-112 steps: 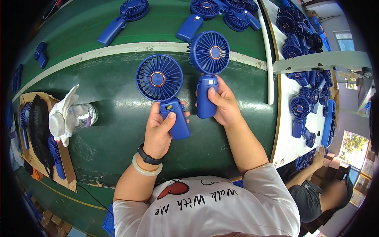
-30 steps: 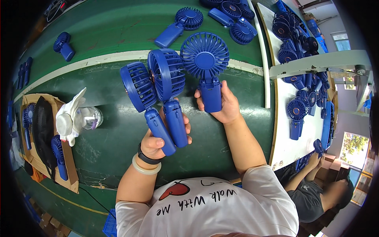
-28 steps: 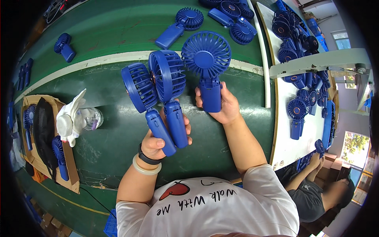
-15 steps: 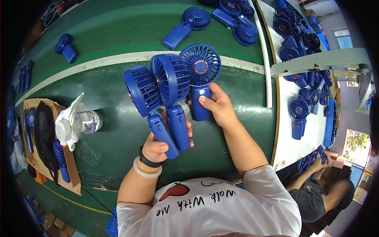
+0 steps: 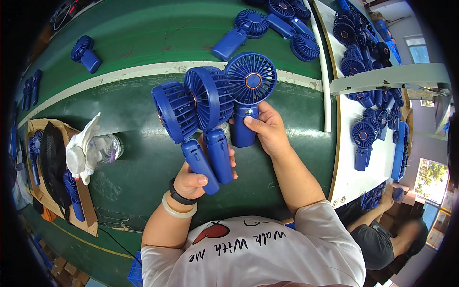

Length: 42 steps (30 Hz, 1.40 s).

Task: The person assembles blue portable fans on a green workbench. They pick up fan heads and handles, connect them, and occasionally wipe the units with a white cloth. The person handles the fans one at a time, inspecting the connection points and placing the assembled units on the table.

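My left hand (image 5: 189, 182) is closed around the handles of two blue handheld fans, an outer one (image 5: 176, 111) and an inner one (image 5: 206, 98), side by side with their round heads up and turned edge-on. In my right hand (image 5: 271, 130) is a third blue handheld fan (image 5: 251, 79), its grille facing up and a copper-coloured ring at its centre. My right thumb lies on the front of its handle, near a small lit window. The heads of the inner and third fans overlap in view. Fingers behind the handles are partly hidden.
Beyond a pale strip, a green belt (image 5: 158, 36) carries several blue fans. Left stand a cardboard tray (image 5: 91, 210) with fans and a black pouch, a white glove (image 5: 83, 148) and a clear jar (image 5: 111, 147). Right, a white table (image 5: 346, 177) holds many fans; a co-worker (image 5: 377, 239) sits beside it.
The fans on the green belt have shifted right. The third fan, in my right hand, has tilted slightly right; the left-hand pair has barely moved. The co-worker's hands have moved.
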{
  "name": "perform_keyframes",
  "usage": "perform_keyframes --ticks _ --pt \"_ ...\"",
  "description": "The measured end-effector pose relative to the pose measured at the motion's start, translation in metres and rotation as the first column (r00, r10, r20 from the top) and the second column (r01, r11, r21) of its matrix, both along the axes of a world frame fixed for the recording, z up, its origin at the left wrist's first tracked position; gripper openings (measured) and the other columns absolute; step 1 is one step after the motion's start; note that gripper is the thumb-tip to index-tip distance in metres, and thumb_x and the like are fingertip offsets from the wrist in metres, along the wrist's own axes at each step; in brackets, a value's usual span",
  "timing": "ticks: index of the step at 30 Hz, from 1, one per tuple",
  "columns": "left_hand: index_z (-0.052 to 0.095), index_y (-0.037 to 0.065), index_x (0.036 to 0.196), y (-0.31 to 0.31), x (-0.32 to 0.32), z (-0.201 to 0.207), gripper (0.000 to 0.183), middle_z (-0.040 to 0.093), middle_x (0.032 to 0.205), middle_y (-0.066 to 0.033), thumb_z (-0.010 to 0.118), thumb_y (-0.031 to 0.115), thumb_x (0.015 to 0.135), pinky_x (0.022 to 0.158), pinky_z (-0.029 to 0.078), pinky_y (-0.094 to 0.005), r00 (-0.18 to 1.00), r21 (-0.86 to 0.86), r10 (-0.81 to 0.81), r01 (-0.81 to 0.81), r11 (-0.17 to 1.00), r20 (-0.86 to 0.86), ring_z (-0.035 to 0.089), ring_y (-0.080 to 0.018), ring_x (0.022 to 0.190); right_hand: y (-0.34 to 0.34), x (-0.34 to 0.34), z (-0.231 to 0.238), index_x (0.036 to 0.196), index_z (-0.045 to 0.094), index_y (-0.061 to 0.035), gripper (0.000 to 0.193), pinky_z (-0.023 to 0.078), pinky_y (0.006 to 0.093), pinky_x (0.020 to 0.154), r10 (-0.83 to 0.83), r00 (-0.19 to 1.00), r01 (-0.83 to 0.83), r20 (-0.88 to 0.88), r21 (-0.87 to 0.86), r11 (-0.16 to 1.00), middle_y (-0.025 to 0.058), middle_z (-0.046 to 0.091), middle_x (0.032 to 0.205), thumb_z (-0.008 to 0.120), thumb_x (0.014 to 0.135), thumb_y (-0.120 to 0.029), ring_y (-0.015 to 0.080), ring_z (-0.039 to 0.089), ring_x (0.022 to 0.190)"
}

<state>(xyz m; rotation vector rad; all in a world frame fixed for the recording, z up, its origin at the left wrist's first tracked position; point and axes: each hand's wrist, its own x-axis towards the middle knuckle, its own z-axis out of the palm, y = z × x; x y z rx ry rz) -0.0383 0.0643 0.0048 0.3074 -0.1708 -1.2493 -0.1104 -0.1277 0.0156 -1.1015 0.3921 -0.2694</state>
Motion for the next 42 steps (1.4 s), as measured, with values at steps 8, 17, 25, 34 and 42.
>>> perform_keyframes --ticks 8,17,25,34,42 --pt "0.027 0.012 0.136 0.001 -0.001 0.004 0.084 0.044 0.126 -0.0181 0.072 0.004 0.066 0.093 0.047 -0.0516 0.998 0.045 0.064 -0.065 0.997 0.008 0.050 -0.0315 0.115 0.001 0.000 -0.001 0.120 0.047 0.0011 0.041 0.049 0.0347 0.087 -0.004 1.000 0.003 -0.026 -0.030 1.000 0.0143 0.062 0.105 0.061 0.082 -0.008 0.0223 0.063 0.094" --pt "0.027 0.015 0.136 0.001 0.000 0.003 0.084 0.044 0.128 -0.0177 0.071 0.002 0.067 0.095 0.045 -0.0533 0.998 0.085 0.066 -0.066 0.994 0.001 0.049 -0.0318 0.117 0.000 -0.001 -0.002 0.122 0.046 -0.0002 0.044 0.049 0.0362 0.087 -0.010 1.000 0.010 -0.028 -0.015 1.000 0.0149 0.061 0.107 0.061 0.083 -0.010 0.0236 0.063 0.095" --pt "0.026 0.014 0.138 0.000 -0.003 0.002 0.086 0.040 0.131 -0.0155 0.072 0.003 0.065 0.094 0.045 -0.0536 0.989 0.142 0.103 -0.117 0.983 0.106 0.046 -0.0311 0.120 -0.002 -0.002 -0.006 0.125 0.044 -0.0011 0.046 0.049 0.0371 0.087 0.006 1.000 -0.006 -0.019 0.000 1.000 0.0155 0.061 0.109 0.062 0.083 -0.009 0.0251 0.062 0.098" --pt "0.020 0.013 0.141 -0.007 -0.004 0.011 0.093 0.037 0.135 -0.0136 0.074 0.006 0.066 0.096 0.045 -0.0513 0.974 0.124 0.181 -0.199 0.972 0.139 0.043 -0.0312 0.124 0.007 -0.004 -0.004 0.125 0.046 0.0007 0.043 0.044 0.0329 0.092 0.047 0.999 -0.045 0.017 -0.091 0.995 0.0140 0.056 0.117 0.060 0.087 -0.012 0.0213 0.055 0.107" --pt "0.026 0.019 0.141 -0.001 0.007 0.000 0.094 0.031 0.141 -0.0201 0.077 0.020 0.062 0.089 0.050 -0.0516 0.968 -0.118 0.016 0.014 0.993 0.251 0.048 -0.0380 0.118 0.014 -0.006 0.001 0.123 0.053 0.0009 0.040 0.035 0.0393 0.098 0.270 0.930 -0.060 0.249 -0.622 0.781 0.0134 0.053 0.120 0.048 0.095 -0.027 0.0280 0.046 0.115"
